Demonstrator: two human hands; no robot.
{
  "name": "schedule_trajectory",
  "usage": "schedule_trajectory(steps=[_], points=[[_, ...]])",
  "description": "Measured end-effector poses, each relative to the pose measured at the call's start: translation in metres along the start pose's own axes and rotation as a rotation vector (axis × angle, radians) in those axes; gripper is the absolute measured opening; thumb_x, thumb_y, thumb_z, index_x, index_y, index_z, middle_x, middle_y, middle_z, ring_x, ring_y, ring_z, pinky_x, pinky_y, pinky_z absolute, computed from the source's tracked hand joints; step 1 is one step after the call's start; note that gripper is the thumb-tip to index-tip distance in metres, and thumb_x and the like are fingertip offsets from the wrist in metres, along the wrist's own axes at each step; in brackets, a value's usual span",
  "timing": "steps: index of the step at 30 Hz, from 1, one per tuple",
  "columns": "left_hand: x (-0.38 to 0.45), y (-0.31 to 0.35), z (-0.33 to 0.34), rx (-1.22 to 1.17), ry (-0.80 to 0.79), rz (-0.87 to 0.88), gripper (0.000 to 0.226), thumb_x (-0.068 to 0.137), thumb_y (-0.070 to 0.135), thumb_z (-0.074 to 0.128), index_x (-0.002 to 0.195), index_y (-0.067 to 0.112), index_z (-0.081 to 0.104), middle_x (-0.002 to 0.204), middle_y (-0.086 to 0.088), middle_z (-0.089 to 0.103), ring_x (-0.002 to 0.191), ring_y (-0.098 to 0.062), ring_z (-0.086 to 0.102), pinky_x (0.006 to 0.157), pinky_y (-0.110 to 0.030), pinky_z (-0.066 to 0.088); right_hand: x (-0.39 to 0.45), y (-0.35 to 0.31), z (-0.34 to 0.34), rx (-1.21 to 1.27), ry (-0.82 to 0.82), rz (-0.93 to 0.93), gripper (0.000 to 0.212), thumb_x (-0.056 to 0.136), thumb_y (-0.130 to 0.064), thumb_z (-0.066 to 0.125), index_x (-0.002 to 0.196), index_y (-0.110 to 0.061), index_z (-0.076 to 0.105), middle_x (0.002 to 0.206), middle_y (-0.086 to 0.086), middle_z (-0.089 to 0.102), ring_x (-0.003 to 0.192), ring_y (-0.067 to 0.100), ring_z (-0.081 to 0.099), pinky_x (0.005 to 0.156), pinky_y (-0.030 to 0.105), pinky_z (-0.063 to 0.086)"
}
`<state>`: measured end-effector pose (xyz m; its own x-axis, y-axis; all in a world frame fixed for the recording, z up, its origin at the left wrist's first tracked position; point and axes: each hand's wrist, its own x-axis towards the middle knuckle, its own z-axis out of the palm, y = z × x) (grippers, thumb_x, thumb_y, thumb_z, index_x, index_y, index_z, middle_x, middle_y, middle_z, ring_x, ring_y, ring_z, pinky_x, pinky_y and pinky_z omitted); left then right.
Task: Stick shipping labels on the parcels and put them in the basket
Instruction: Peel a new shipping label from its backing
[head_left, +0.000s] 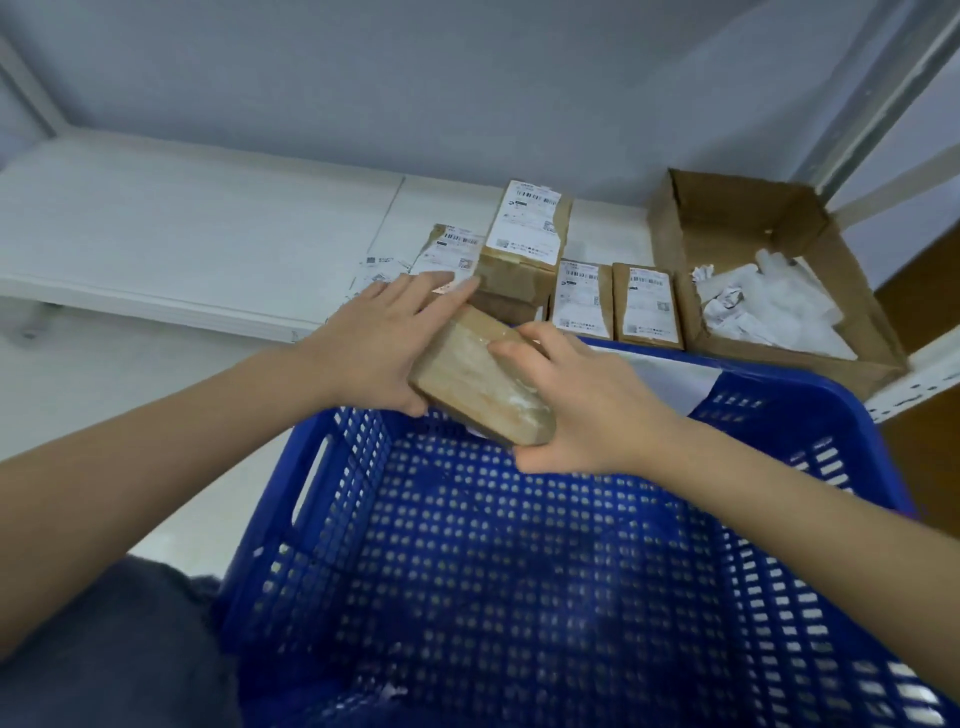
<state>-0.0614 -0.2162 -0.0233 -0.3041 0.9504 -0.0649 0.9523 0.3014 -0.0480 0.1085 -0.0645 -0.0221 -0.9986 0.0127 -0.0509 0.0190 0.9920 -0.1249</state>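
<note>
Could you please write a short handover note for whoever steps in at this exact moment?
Left hand and right hand: both hold one brown parcel over the far rim of the blue basket; no label shows on its visible faces.
Done: four labelled parcels wait on the white shelf behind the basket.
Left: no parcel shows in the basket's visible part. Check the held parcel's label, then load all of them.
Cardboard box on the right holds crumpled white paper.

basket (810, 415): your deep blue, pierced with a grid of slots
parcel (480, 387): your plain tan
labels (524, 223): white, black barcodes
shelf (156, 228): white
</note>
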Motion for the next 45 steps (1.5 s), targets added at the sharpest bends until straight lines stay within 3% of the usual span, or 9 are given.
schedule_trajectory(steps=[7, 13, 21, 24, 27, 29, 35, 38, 45], points=[[0.003, -0.073, 0.020, -0.120, -0.117, -0.438, 0.093, 0.086, 0.034, 0.065, 0.152, 0.007, 0.005, 0.141, -0.019, 0.034, 0.127, -0.035, 0.037, 0.100, -0.043, 0.038, 0.039, -0.023, 0.016, 0.038, -0.006, 0.163, 0.083, 0.070, -0.057, 0.066, 0.138, -0.024, 0.030, 0.130, 0.001, 0.035, 0.111, 0.021, 0.048, 0.065, 0.028, 0.038], [0.036, -0.126, 0.042, -0.125, -0.211, -0.482, 0.057, 0.092, 0.033, 0.056, 0.139, 0.006, 0.039, 0.129, -0.012, 0.055, 0.120, -0.031, 0.049, 0.095, -0.041, 0.044, 0.065, -0.038, 0.027, 0.055, 0.023, 0.314, 0.080, 0.069, -0.059, 0.065, 0.134, -0.023, 0.033, 0.124, 0.001, 0.038, 0.108, 0.022, 0.049, 0.066, 0.028, 0.036], [0.090, -0.158, 0.080, -0.172, -0.235, -0.549, 0.044, 0.093, 0.033, 0.058, 0.129, 0.010, 0.051, 0.128, -0.006, 0.056, 0.117, -0.027, 0.053, 0.088, -0.035, 0.041, 0.085, -0.050, 0.040, 0.078, 0.015, 0.412, 0.079, 0.071, -0.063, 0.061, 0.134, -0.026, 0.031, 0.120, -0.001, 0.039, 0.104, 0.021, 0.050, 0.067, 0.029, 0.038], [0.102, -0.167, 0.095, -0.207, -0.148, -0.542, 0.036, 0.091, 0.017, 0.057, 0.126, 0.011, 0.055, 0.122, -0.008, 0.060, 0.112, -0.028, 0.055, 0.085, -0.033, 0.042, 0.087, -0.051, 0.042, 0.050, -0.023, 0.413, 0.080, 0.072, -0.065, 0.058, 0.135, -0.028, 0.026, 0.122, -0.002, 0.036, 0.107, 0.019, 0.048, 0.067, 0.028, 0.035], [0.108, -0.175, 0.111, -0.266, -0.058, -0.565, 0.037, 0.089, 0.007, 0.053, 0.126, 0.010, 0.057, 0.122, -0.011, 0.060, 0.112, -0.030, 0.055, 0.087, -0.036, 0.044, 0.089, -0.051, 0.043, 0.081, -0.029, 0.434, 0.081, 0.073, -0.068, 0.056, 0.135, -0.030, 0.023, 0.121, -0.003, 0.033, 0.106, 0.018, 0.046, 0.068, 0.028, 0.034], [0.112, -0.176, 0.119, -0.286, -0.065, -0.589, 0.036, 0.091, 0.019, 0.060, 0.125, 0.008, 0.056, 0.122, -0.011, 0.059, 0.112, -0.029, 0.055, 0.087, -0.035, 0.044, 0.091, -0.052, 0.042, 0.099, -0.025, 0.446, 0.080, 0.073, -0.068, 0.056, 0.134, -0.030, 0.022, 0.120, -0.004, 0.031, 0.105, 0.017, 0.046, 0.067, 0.028, 0.034], [0.123, -0.174, 0.136, -0.347, -0.085, -0.748, 0.068, 0.078, 0.055, 0.071, 0.125, 0.009, 0.054, 0.119, -0.008, 0.054, 0.104, -0.024, 0.057, 0.079, -0.033, 0.045, 0.095, -0.053, 0.044, 0.081, -0.028, 0.447, 0.081, 0.071, -0.071, 0.052, 0.134, -0.031, 0.019, 0.123, -0.005, 0.029, 0.107, 0.016, 0.046, 0.066, 0.027, 0.034], [0.125, -0.173, 0.135, -0.460, -0.093, -0.806, 0.074, 0.076, 0.051, 0.075, 0.131, 0.011, 0.048, 0.130, -0.009, 0.050, 0.116, -0.026, 0.053, 0.084, -0.033, 0.042, 0.096, -0.052, 0.044, 0.092, -0.041, 0.449, 0.082, 0.071, -0.072, 0.053, 0.135, -0.032, 0.019, 0.125, -0.005, 0.028, 0.109, 0.016, 0.045, 0.067, 0.028, 0.034], [0.122, -0.171, 0.128, -0.561, 0.011, -0.855, 0.059, 0.077, 0.024, 0.080, 0.122, 0.006, 0.047, 0.117, -0.011, 0.057, 0.107, -0.028, 0.056, 0.076, -0.030, 0.041, 0.095, -0.054, 0.040, 0.086, -0.074, 0.434, 0.084, 0.072, -0.073, 0.051, 0.137, -0.032, 0.017, 0.127, -0.005, 0.027, 0.111, 0.015, 0.045, 0.069, 0.027, 0.034]])
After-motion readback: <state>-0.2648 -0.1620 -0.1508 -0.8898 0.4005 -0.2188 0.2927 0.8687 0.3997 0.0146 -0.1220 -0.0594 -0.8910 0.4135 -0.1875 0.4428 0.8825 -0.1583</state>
